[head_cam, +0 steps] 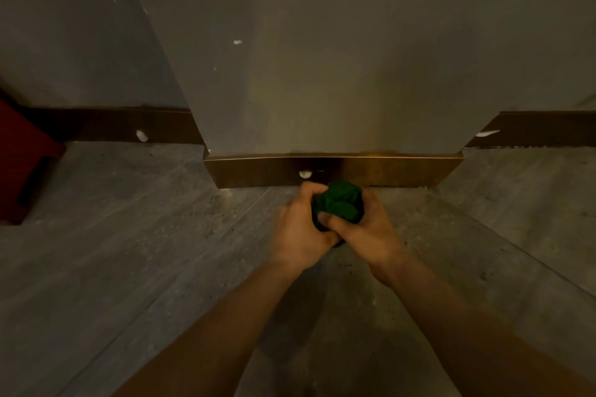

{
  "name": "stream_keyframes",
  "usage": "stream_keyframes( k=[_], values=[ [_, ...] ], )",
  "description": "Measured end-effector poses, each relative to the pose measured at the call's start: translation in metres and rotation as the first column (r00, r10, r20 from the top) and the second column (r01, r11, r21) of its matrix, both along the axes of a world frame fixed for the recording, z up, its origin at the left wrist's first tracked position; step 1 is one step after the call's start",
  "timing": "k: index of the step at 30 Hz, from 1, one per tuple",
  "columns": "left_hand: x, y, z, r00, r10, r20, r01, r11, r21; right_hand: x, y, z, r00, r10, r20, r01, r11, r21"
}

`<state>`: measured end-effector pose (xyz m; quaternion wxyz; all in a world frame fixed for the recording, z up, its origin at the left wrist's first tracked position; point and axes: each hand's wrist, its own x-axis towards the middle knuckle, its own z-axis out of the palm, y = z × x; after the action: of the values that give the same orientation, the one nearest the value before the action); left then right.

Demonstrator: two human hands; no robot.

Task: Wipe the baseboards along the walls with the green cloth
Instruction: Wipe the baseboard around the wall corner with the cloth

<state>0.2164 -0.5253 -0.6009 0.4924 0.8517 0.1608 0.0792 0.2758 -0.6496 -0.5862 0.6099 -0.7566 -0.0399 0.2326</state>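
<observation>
Your left hand (301, 226) and right hand (364, 230) curl together around the bunched green cloth (337, 203), fingers closed on it, just above the grey floor (129, 251). Beyond it runs the brown baseboard (387, 171) of a jutting grey wall (322, 58), with a white mark (304, 174) near the cloth.
</observation>
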Motion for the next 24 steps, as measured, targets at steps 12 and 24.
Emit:
stream_keyframes(
  k=[12,24],
  values=[
    [-0.034,0.05,-0.056,0.972,-0.004,-0.235,0.164,0.728,0.666,-0.007,0.0,-0.003,0.621,0.534,0.574,-0.046,0.756,-0.653],
    [-0.033,0.052,-0.069,0.966,-0.007,-0.26,0.182,0.731,0.658,0.018,0.031,-0.009,-0.045,0.867,0.497,0.105,0.499,-0.86]
  ],
)
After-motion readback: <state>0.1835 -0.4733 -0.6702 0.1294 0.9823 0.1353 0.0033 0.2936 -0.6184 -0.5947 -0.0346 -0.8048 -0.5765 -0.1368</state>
